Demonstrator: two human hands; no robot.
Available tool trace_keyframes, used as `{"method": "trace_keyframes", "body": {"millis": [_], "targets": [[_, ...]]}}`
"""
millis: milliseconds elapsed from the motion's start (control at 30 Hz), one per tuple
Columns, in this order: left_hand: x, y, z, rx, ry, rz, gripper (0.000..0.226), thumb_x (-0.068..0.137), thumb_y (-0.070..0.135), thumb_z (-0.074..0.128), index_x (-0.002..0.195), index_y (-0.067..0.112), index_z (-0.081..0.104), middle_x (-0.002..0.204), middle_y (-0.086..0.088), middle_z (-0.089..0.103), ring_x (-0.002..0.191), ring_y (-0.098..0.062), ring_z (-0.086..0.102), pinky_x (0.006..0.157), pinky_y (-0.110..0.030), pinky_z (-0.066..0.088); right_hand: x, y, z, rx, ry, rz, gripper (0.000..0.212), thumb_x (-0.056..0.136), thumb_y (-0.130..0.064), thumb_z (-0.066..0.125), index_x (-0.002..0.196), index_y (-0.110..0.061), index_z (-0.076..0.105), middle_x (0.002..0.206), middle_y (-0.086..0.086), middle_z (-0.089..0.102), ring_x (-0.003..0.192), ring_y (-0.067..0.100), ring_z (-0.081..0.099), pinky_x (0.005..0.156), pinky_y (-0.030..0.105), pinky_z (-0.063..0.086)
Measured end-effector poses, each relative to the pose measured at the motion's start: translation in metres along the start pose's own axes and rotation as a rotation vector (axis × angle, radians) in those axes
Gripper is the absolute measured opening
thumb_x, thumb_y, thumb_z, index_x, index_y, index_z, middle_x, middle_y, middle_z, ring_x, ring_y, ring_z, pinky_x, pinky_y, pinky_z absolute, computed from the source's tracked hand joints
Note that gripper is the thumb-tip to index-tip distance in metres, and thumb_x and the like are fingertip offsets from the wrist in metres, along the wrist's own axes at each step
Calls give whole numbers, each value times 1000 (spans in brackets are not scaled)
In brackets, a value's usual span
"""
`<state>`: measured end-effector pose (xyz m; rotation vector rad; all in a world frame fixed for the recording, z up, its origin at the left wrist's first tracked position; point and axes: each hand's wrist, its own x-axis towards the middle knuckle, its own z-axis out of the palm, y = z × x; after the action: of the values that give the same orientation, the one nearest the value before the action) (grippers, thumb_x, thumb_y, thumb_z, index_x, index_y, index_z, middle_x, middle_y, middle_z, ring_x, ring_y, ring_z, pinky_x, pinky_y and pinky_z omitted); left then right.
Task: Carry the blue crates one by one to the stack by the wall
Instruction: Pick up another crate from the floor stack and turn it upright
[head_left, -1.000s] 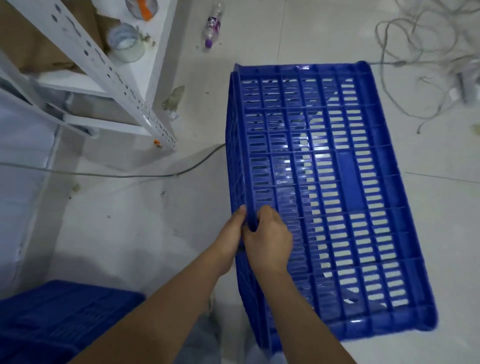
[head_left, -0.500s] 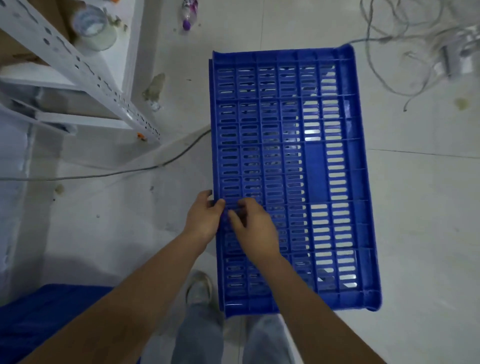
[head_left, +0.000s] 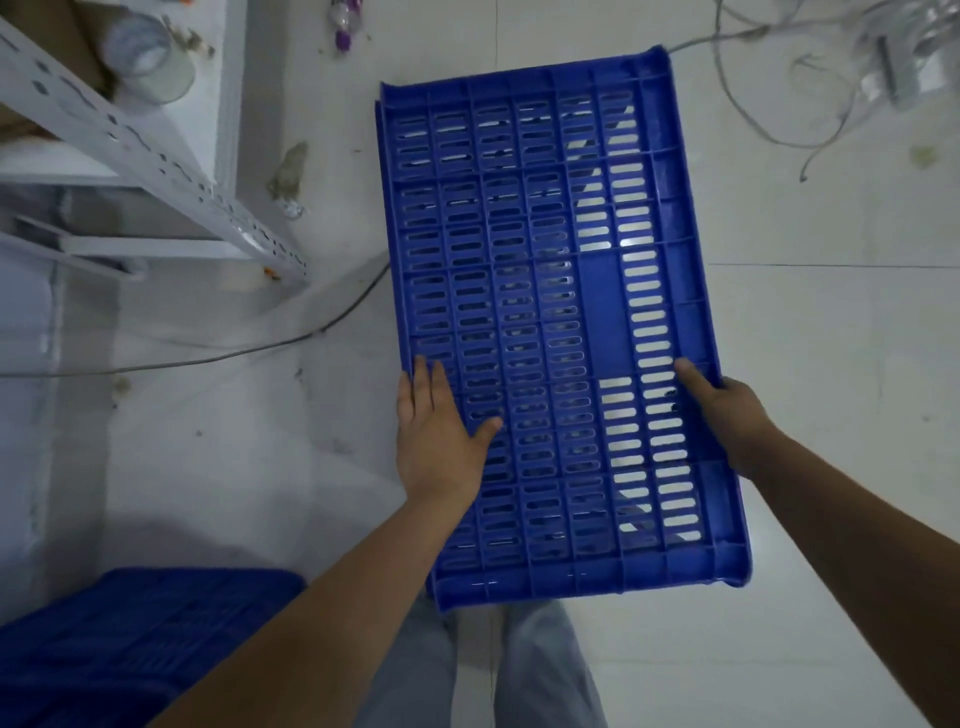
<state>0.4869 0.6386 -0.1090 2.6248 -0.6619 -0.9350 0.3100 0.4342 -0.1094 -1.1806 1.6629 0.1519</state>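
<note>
A blue slotted crate (head_left: 550, 291) hangs upside down in front of me, its ribbed bottom facing up, held above the pale tiled floor. My left hand (head_left: 436, 431) lies flat on the crate's left side, fingers spread over the slots and the edge. My right hand (head_left: 722, 415) grips the crate's right rim, thumb on top. More blue crates (head_left: 119, 649) sit at the lower left corner, partly behind my left forearm.
A white perforated metal shelf rack (head_left: 156, 156) stands at the upper left with a plastic cup (head_left: 148, 62) on it. A grey cable (head_left: 291, 340) runs across the floor. Tangled white cords (head_left: 769, 104) lie upper right. A bottle (head_left: 343, 21) lies at the top.
Both hands were together on the crate's left edge while it stood tilted. The crate has turned flat, and my right hand has moved across to its right rim.
</note>
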Motion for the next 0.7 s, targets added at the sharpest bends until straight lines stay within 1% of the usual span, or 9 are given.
{"method": "trace_keyframes", "body": {"millis": [100, 167, 200, 267, 333, 433, 500, 600, 700], "targets": [[-2, -4, 5, 81, 14, 30, 98, 85, 57, 54, 154, 15, -2, 162, 3, -9, 149, -18, -9, 119, -29, 12, 4, 7, -2, 92, -26, 5, 63, 82, -54, 63, 119, -3, 60, 109, 15, 69, 99, 36, 65, 92, 51, 52], [-1, -4, 7, 89, 29, 27, 97, 86, 57, 55, 154, 14, -1, 162, 2, -8, 149, -19, -9, 118, -28, 12, 5, 10, -5, 198, -59, -5, 45, 83, -47, 65, 102, -6, 66, 82, 9, 75, 74, 28, 72, 67, 40, 60], [-1, -4, 8, 93, 39, 21, 96, 86, 56, 55, 154, 14, 0, 162, 2, -8, 149, -19, -8, 118, -28, 12, 4, 11, -6, 247, -73, -20, 36, 84, -43, 66, 93, -8, 67, 67, 5, 75, 60, 22, 72, 53, 33, 59], [1, -6, 8, 99, 62, 5, 94, 87, 54, 56, 154, 14, 3, 163, 3, -6, 149, -20, -7, 117, -28, 15, -4, 15, -3, 297, -103, -55, 24, 86, -36, 66, 82, -12, 65, 55, 0, 72, 47, 15, 69, 41, 24, 53], [2, -13, 3, 77, 72, -9, 92, 86, 51, 59, 154, 15, 8, 163, 4, -3, 149, -20, -5, 117, -28, 15, -14, 17, 2, 304, -145, -95, 16, 86, -30, 68, 84, -14, 66, 57, 0, 72, 48, 12, 69, 41, 22, 53], [4, -31, -8, 25, 56, 4, 90, 84, 48, 63, 153, 17, 13, 163, 5, 1, 148, -19, -2, 116, -28, 11, -29, 17, 11, 294, -183, -168, 6, 85, -17, 70, 89, -14, 67, 73, 6, 72, 52, 10, 70, 45, 21, 54], [6, -44, -15, 12, 29, 7, 90, 84, 47, 64, 153, 17, 15, 162, 4, 3, 148, -19, 1, 117, -31, 9, -39, 14, 19, 283, -160, -213, 7, 85, -10, 69, 90, -13, 66, 77, 7, 70, 50, 8, 68, 46, 18, 53], [10, -58, -20, -18, -28, -28, 92, 82, 44, 68, 153, 16, 16, 162, 2, 5, 149, -19, 5, 119, -34, 10, -53, 5, 29, 256, -96, -269, 8, 85, -9, 69, 89, -14, 64, 75, 5, 69, 48, 5, 67, 45, 17, 53], [15, -62, -23, -78, -138, -57, 91, 83, 40, 69, 152, 15, 16, 162, 0, 6, 148, -19, 12, 121, -35, 15, -65, -5, 32, 154, -28, -337, 7, 86, -14, 69, 90, -14, 63, 75, -1, 68, 52, 8, 67, 53, 23, 58]]}}
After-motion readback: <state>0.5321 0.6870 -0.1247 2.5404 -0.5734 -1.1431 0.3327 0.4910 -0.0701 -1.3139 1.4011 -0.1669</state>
